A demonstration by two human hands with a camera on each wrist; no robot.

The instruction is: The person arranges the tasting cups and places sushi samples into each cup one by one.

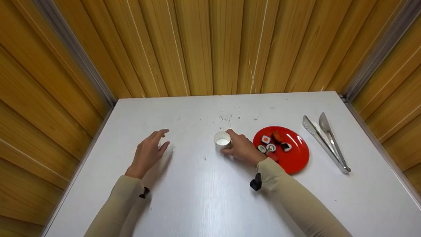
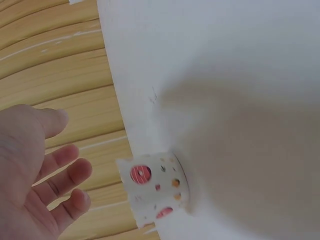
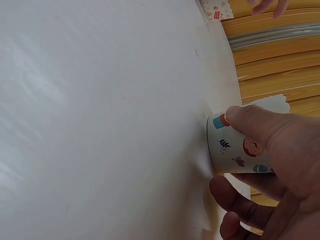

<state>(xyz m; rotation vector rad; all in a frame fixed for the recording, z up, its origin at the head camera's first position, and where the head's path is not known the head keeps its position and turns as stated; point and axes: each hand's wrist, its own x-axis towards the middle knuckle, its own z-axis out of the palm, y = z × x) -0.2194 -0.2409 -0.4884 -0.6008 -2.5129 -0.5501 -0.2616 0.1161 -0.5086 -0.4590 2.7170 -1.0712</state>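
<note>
A small white paper baking cup, printed with doughnuts and sweets, stands on the table at the middle. My right hand grips it from the right side, thumb on the near wall and a finger behind. Further left, a second printed paper baking cup stands upright; in the head view my left hand hides most of it. That left hand hovers just beside the cup with fingers spread and relaxed, and a gap shows between fingers and cup in the left wrist view.
A red oval plate with several sushi pieces lies right of and partly behind my right forearm. Metal tongs and a silver serving utensil lie at the table's right. Wood-patterned walls border the white table.
</note>
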